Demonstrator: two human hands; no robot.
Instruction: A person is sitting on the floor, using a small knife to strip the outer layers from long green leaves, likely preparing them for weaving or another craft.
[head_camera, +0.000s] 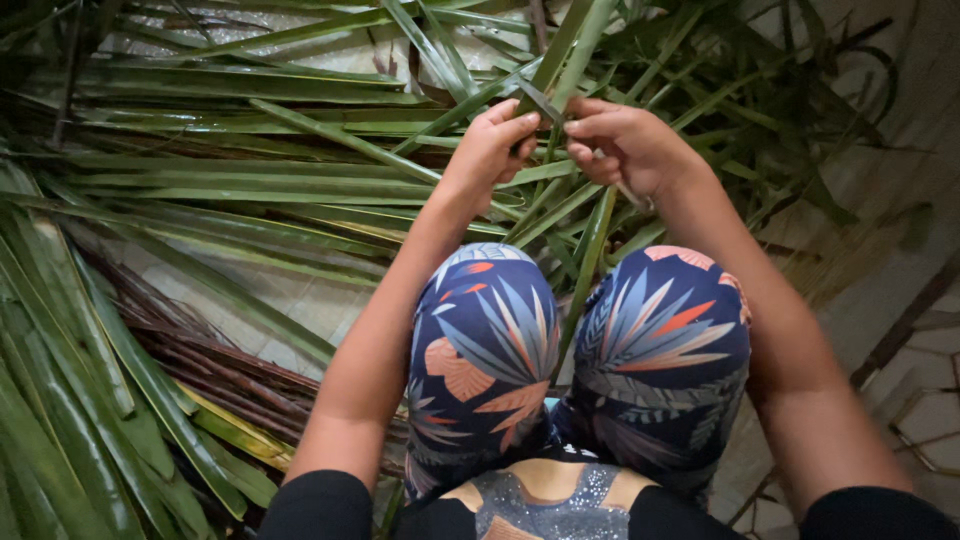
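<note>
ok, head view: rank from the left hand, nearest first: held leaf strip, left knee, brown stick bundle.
1. Held leaf strip: pinched in the left hand, running up.
2. Left knee: just below the hand.
3. Brown stick bundle: far lower left, on the floor.

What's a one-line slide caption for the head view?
Seated person's left hand and right hand grip a long green palm leaf above patterned-trousered knees, amid leaves piled on the floor.
</note>
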